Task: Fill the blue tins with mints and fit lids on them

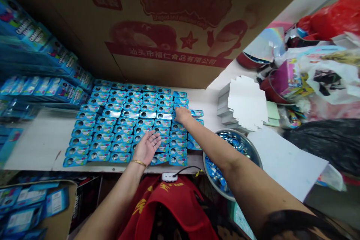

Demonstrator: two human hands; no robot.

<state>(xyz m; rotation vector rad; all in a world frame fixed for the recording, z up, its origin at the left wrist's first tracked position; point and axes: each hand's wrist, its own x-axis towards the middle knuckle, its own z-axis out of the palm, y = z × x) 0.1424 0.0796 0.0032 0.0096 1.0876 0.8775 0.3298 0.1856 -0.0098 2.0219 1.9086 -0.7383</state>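
Note:
Rows of small blue boxes (pixel 123 129) with round openings on top stand close together on the white table. My left hand (pixel 147 146) hovers palm up over the front rows, its fingers apart and nothing in it. My right hand (pixel 182 115) is at the right-hand columns, fingers bent down and pinched at a box top. What they hold, if anything, is hidden beneath the hand. Under my right forearm sits a metal bowl (pixel 254 153) full of small shiny blue and silver round pieces, partly covered by the arm.
A large printed carton (pixel 168 18) stands behind the rows. White flat card pieces (pixel 247 101) are stacked to the right. More blue boxes (pixel 60 90) are piled at left. An open carton (pixel 71 202) of blue packs is lower left. Bags (pixel 323 138) crowd the far right.

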